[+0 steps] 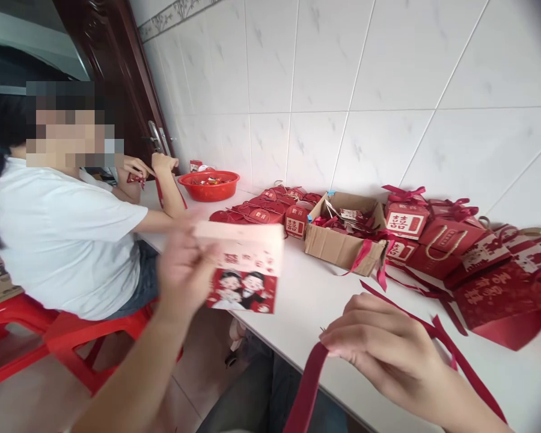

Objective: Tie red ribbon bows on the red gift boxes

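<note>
right hand (379, 352) pinching red ribbon (307, 385): limp, light, probably slippery, best held near its end | left hand (184, 273) gripping gift box (243, 264) over bench (306, 297) edge: light thin card, likely crushable, hold by side panels | cardboard box (342, 246) beyond

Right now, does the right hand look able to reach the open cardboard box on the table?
Probably yes: only bare table lies between the right hand and the cardboard box, though the hand is holding a red ribbon.
</note>
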Tool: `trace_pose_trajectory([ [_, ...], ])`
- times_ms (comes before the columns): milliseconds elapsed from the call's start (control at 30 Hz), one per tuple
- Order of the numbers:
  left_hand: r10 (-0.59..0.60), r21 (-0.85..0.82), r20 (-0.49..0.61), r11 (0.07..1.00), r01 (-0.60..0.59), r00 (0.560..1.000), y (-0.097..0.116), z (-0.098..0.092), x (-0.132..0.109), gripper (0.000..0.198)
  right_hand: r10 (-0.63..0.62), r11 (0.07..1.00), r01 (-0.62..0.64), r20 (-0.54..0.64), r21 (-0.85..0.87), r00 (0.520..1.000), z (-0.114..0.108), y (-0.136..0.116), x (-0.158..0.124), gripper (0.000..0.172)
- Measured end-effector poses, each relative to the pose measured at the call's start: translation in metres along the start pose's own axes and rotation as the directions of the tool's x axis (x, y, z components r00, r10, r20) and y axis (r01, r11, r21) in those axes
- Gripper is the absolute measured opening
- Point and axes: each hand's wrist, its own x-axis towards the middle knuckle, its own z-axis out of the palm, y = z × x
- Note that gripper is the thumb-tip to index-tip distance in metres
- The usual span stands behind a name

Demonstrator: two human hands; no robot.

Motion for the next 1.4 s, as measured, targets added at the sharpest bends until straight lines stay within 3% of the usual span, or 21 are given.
trace_pose_trajectory([
  [67,-0.051,-0.072,0.191,0.995,0.066,0.980,-0.003,0.030,-0.032,0.028,-0.007,1.000,0.007,-0.020,-0.027,1.000,0.002,0.004,-0.001,0.016],
  [133,-0.097,-0.099,0.332,0.986,0.137,0.938,-0.008,0.051,-0.057,0.019,-0.005,0.996,-0.002,-0.073,-0.094,0.997,0.005,0.010,-0.002,0.014],
  [233,-0.192,-0.124,0.533,0.946,0.300,0.824,-0.014,0.065,-0.078,0.014,0.015,0.976,-0.058,-0.202,-0.212,0.979,0.008,0.024,-0.004,0.013],
  [267,-0.186,-0.138,0.556,0.940,0.311,0.810,-0.015,0.067,-0.082,0.013,0.024,0.972,-0.076,-0.230,-0.222,0.973,0.010,0.028,-0.005,0.013],
  [400,-0.103,-0.205,0.508,0.950,0.236,0.855,-0.015,0.068,-0.093,0.010,0.100,0.991,-0.115,-0.191,-0.069,0.977,0.018,0.044,-0.007,0.012],
  [533,-0.193,-0.249,0.509,0.900,0.359,0.839,-0.012,0.072,-0.102,0.012,0.106,0.993,-0.101,-0.070,0.067,0.992,0.026,0.055,-0.009,0.016],
  [767,-0.255,-0.204,0.418,0.909,0.363,0.872,-0.012,0.079,-0.111,0.016,0.087,0.993,-0.084,-0.029,0.085,0.996,0.027,0.065,-0.012,0.017],
  [1000,-0.188,-0.220,0.291,0.941,0.257,0.938,-0.014,0.083,-0.118,0.011,0.154,0.978,-0.142,-0.071,0.151,0.985,0.024,0.068,-0.015,0.013],
  [1100,-0.167,-0.185,0.196,0.961,0.203,0.966,-0.015,0.086,-0.121,0.009,0.209,0.976,-0.193,-0.176,0.103,0.962,0.028,0.069,-0.016,0.009],
  [1200,-0.204,-0.151,0.149,0.962,0.226,0.968,-0.017,0.090,-0.124,0.010,0.183,0.981,-0.192,-0.312,0.002,0.932,0.039,0.069,-0.017,0.010],
  [1400,-0.262,-0.202,0.188,0.933,0.298,0.947,-0.017,0.096,-0.124,0.015,0.128,0.970,-0.193,-0.366,-0.148,0.922,0.057,0.071,-0.020,0.010],
])
